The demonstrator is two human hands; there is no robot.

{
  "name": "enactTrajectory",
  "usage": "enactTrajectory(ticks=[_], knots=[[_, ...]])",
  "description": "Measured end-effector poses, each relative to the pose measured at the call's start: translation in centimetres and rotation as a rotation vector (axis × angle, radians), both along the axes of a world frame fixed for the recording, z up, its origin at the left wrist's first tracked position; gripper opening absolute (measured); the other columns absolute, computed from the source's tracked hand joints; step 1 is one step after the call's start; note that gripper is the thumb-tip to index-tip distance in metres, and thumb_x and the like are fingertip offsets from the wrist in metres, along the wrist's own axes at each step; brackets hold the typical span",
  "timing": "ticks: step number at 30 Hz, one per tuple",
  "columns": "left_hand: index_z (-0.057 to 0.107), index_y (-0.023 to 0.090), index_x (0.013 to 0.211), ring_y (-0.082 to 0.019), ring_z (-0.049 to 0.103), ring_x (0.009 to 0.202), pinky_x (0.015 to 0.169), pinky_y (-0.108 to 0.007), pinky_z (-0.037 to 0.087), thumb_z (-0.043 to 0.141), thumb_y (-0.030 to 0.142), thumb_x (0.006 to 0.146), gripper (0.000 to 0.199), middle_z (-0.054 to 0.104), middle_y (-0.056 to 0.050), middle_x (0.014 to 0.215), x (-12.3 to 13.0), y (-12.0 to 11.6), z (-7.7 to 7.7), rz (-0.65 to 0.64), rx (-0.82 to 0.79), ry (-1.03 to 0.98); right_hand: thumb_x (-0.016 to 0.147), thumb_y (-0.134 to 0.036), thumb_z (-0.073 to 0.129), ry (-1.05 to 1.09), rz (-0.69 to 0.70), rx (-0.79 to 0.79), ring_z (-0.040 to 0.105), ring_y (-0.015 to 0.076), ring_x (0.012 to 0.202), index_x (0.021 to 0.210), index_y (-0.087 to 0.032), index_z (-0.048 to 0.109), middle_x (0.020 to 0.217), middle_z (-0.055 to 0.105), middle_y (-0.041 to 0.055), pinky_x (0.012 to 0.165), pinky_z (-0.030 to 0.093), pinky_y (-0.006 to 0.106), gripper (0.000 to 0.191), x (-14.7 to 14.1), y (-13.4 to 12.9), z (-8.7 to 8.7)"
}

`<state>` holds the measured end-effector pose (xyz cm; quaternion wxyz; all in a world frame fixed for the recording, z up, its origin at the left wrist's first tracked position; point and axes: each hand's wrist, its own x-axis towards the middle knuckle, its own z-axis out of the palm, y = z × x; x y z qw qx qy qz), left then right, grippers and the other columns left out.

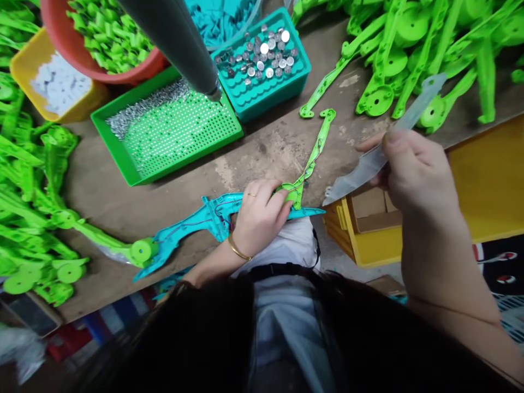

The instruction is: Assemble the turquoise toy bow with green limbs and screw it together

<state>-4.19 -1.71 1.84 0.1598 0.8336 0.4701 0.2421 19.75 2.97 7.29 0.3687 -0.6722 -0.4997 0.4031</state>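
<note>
My left hand (260, 215) is closed over a blue plastic toy bow half-shell (178, 229) that lies along the table's front edge, with thin wires inside it. Its fingertips press where a green limb piece (315, 155) with a wire meets the blue shell. A green round-ended part (141, 251) touches the shell's left end. My right hand (420, 169) is raised over the front edge, right of the shell. Between its thumb and fingers it grips a translucent blade-shaped plastic piece (362, 169), held tilted.
Green plastic parts pile up at left (33, 218) and back right (409, 54). A green basket (147, 177) holds screws; a teal box (270, 103) holds small metal discs. A grey pole (176, 43) hangs above them. A yellow drawer (376, 251) is below right.
</note>
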Motion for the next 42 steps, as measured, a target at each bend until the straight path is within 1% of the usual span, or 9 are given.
enactTrajectory(ticks=[5,9,14,18,26,33,36,38,42], knots=[[0.066,0.015,0.101,-0.023,0.057,0.102,0.092,-0.041,0.046,0.051,0.023,0.093,0.018,0.066,-0.012,0.105,0.1,0.0,-0.4,0.014,0.01,0.0,0.076,-0.065,0.062,0.246,0.019,-0.193,0.047,0.0114,0.035,0.074,-0.019,0.062,0.059,0.065,0.0035,0.033,0.033,0.025,0.046,-0.5,0.4,-2.5],[0.067,0.015,0.099,-0.022,0.057,0.098,0.091,-0.038,0.046,0.05,0.023,0.093,0.019,0.067,-0.01,0.103,0.8,0.3,-0.6,0.037,0.03,0.017,0.073,-0.048,0.072,0.217,0.109,-0.23,0.058,0.0139,0.051,0.07,-0.019,0.057,0.062,0.064,0.001,0.049,0.047,0.028,0.033,-1.2,0.4,-2.9],[0.066,0.016,0.092,-0.022,0.057,0.094,0.085,-0.036,0.046,0.047,0.025,0.094,0.02,0.066,-0.009,0.098,1.7,0.4,-0.7,0.119,-0.058,0.006,0.076,-0.032,0.068,-0.203,0.447,-0.069,0.061,0.0175,0.068,0.093,-0.021,0.067,0.075,0.065,0.001,0.065,0.048,0.032,0.021,-2.6,0.0,-2.7],[0.065,0.017,0.088,-0.021,0.057,0.092,0.083,-0.034,0.045,0.048,0.025,0.093,0.02,0.065,-0.008,0.095,2.2,0.4,-0.8,0.159,-0.059,0.018,0.081,-0.029,0.063,-0.464,0.638,0.079,0.061,0.0203,0.082,0.094,-0.022,0.07,0.086,0.066,0.0051,0.074,0.046,0.031,0.016,-3.6,-0.2,-3.5],[0.067,0.015,0.099,-0.021,0.057,0.092,0.082,-0.033,0.046,0.048,0.023,0.093,0.022,0.065,-0.011,0.102,1.8,-0.1,-1.3,0.058,0.038,0.051,0.083,-0.03,0.06,-0.622,0.63,0.009,0.06,0.0211,0.081,0.087,-0.021,0.067,0.086,0.066,0.0053,0.07,0.041,0.031,0.012,-4.2,-0.5,-3.7],[0.066,0.011,0.108,-0.025,0.057,0.098,0.086,-0.036,0.044,0.048,0.031,0.094,0.031,0.065,-0.014,0.109,1.7,-0.5,-1.4,0.015,0.04,0.101,0.082,-0.028,0.06,-0.615,0.625,-0.02,0.06,0.0222,0.083,0.081,-0.021,0.062,0.086,0.065,0.0056,0.071,0.041,0.033,0.008,-4.6,-0.4,-3.4],[0.065,0.011,0.11,-0.025,0.057,0.097,0.086,-0.037,0.044,0.047,0.038,0.095,0.036,0.064,-0.015,0.111,1.6,-0.4,-1.5,0.013,0.04,0.163,0.079,-0.034,0.064,-0.355,0.526,-0.079,0.058,0.0181,0.07,0.086,-0.022,0.058,0.078,0.063,0.0023,0.064,0.043,0.032,0.015,-4.1,-0.1,-2.3],[0.065,0.011,0.111,-0.026,0.056,0.099,0.086,-0.037,0.043,0.048,0.046,0.094,0.042,0.063,-0.016,0.113,1.5,-0.4,-1.5,0.0,0.031,0.166,0.078,-0.039,0.065,-0.049,0.313,-0.101,0.055,0.0146,0.057,0.086,-0.023,0.053,0.072,0.06,-0.0007,0.053,0.042,0.03,0.022,-3.3,0.3,-1.4],[0.061,0.009,0.115,-0.029,0.055,0.103,0.091,-0.04,0.042,0.049,0.065,0.087,0.063,0.061,-0.017,0.118,1.0,-0.3,-1.0,-0.056,0.006,0.187,0.083,-0.045,0.06,0.339,-0.137,0.166,0.058,0.0112,0.056,0.076,-0.02,0.059,0.069,0.059,-0.0005,0.051,0.046,0.027,0.026,-1.5,0.9,-0.8]])
